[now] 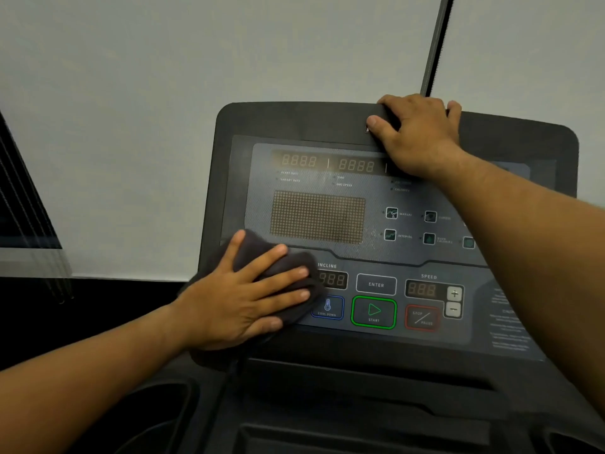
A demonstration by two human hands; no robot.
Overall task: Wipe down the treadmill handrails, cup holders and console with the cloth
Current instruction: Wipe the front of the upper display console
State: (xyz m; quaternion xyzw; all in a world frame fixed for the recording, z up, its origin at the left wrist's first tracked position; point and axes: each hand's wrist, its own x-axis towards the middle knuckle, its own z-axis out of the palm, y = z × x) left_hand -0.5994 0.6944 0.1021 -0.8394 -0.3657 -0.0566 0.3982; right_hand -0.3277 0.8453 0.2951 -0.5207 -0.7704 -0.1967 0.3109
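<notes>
The dark treadmill console [294, 122] fills the middle of the view, with number displays, a dot-matrix panel and buttons marked ENTER, START and STOP. My left hand [242, 296] presses a dark cloth [262, 250] flat against the console's lower left, fingers spread and straight, beside the INCLINE display. My right hand [419, 132] grips the console's top edge, fingers curled over the rim and thumb on the front face. A cup holder [157, 411] shows dimly at the lower left.
A pale wall [163, 77] stands behind the console. A dark vertical strip [437, 44] runs up the wall above my right hand. A dark window frame [23, 208] sits at the far left. A recessed tray [360, 404] lies below the buttons.
</notes>
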